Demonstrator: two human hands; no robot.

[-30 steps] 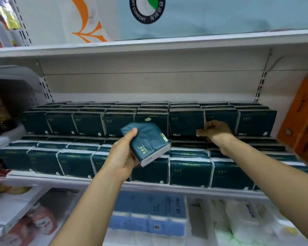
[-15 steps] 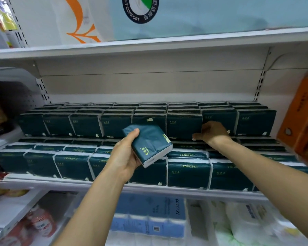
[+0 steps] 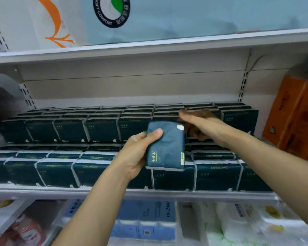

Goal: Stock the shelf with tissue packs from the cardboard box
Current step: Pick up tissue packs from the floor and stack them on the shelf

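L hand (image 3: pixel 137 153) grips a dark green tissue pack (image 3: pixel 165 145), thumb on its front, held upright in front of the shelf (image 3: pixel 132 193). R hand (image 3: pixel 201 125), blurred, reaches onto the upper row of stacked packs (image 3: pixel 101 129) just behind it; grip can't tell. Orange boxes (image 3: pixel 295 118) at far right.

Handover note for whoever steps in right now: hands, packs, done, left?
Left hand grips one dark green tissue pack, held upright in front of the shelf rows.
Right hand reaches into the upper row of stocked packs, fingers blurred; it seems to be at a gap there, grip unclear.
Shelf: two stepped tiers of the same packs, nearly full.
Cardboard box is not in view.
Done: most of the shelf is stocked.
Left: probably set the held pack in by the right hand, then fetch more from the box.
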